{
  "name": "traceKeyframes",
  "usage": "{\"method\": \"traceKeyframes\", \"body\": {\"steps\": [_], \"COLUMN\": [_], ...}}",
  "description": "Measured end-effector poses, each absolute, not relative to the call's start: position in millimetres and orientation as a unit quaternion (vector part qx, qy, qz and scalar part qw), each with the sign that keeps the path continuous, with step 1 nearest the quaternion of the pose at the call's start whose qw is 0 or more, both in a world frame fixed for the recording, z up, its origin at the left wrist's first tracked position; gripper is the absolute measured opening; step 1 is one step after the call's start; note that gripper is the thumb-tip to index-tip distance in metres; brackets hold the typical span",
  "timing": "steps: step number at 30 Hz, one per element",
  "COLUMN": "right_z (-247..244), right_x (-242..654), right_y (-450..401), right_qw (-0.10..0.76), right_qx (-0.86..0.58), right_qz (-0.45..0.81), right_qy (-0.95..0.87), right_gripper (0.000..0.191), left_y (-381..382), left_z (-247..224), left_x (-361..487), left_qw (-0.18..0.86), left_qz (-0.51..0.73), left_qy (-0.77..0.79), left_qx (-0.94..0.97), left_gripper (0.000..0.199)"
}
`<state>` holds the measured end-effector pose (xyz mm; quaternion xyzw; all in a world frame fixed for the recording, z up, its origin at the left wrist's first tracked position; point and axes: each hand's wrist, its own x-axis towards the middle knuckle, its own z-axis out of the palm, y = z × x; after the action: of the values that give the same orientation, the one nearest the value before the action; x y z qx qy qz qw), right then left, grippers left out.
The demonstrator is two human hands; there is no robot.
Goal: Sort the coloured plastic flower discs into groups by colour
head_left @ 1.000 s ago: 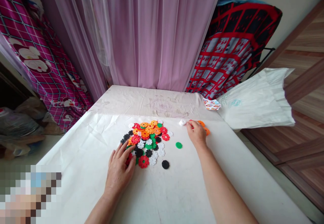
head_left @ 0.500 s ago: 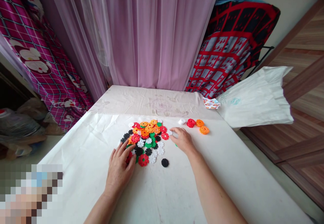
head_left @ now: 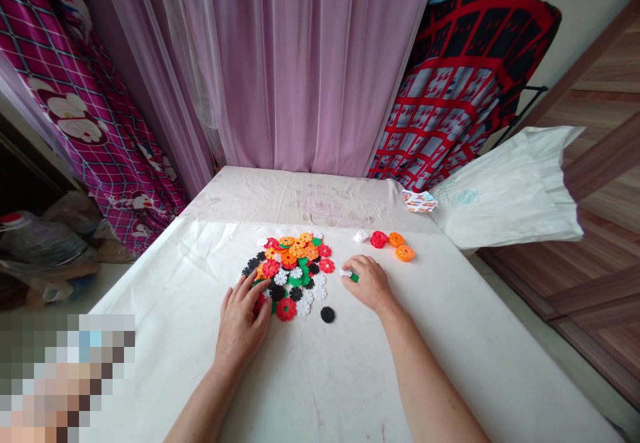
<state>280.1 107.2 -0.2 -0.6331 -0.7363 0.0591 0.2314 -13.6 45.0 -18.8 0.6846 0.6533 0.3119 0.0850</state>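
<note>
On white tabletop point(head_left: 320, 376), L hand point(head_left: 242, 317), fingers apart, is resting on near-left edge of mixed-col. disc pile point(head_left: 296, 251), while R hand point(head_left: 369, 283), well clear of L, is pinching white disc point(head_left: 346, 273) just by green disc point(head_left: 355, 277) R of pile, black disc point(head_left: 327, 314) lying nearer, red disc point(head_left: 379, 239) + 2 orange discs point(head_left: 405, 253) sitting far R.

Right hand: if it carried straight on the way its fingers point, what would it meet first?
The right hand would probably meet a red flower disc at the right edge of the pile, beyond the white piece it pinches; exact height is hard to judge.
</note>
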Motion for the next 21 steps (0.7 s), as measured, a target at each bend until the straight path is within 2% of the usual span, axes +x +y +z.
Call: {"method": "traceKeyframes", "body": {"steps": [4, 10, 15, 18, 21], "right_z": [10.8, 18.7, 17.1, 13.8, 9.8], "right_x": [256.0, 213.8, 200.4, 200.5, 216.0], "right_y": [94.0, 82.3, 85.7, 88.1, 91.8], "right_qw": [0.25, 0.171, 0.146, 0.156, 0.201], "right_qx": [-0.611, -0.645, -0.674, -0.679, -0.672], "right_qz": [0.033, 0.04, 0.033, 0.037, 0.057], "right_qy": [-0.751, -0.744, -0.724, -0.716, -0.711], "right_gripper": [0.007, 0.012, 0.013, 0.015, 0.015], "left_y": [44.7, 44.6, 44.9, 45.0, 45.0], "left_z": [-15.8, -15.1, -15.5, -15.5, -16.2], "left_x": [-11.9, -10.1, -10.0, -10.0, -10.0], "left_qw": [0.087, 0.091, 0.096, 0.094, 0.095], "left_qz": [0.312, 0.326, 0.325, 0.325, 0.323], "left_qy": [0.652, 0.654, 0.653, 0.653, 0.653], "left_qx": [0.685, 0.677, 0.677, 0.678, 0.679], "left_gripper": [0.035, 0.034, 0.034, 0.034, 0.034]}}
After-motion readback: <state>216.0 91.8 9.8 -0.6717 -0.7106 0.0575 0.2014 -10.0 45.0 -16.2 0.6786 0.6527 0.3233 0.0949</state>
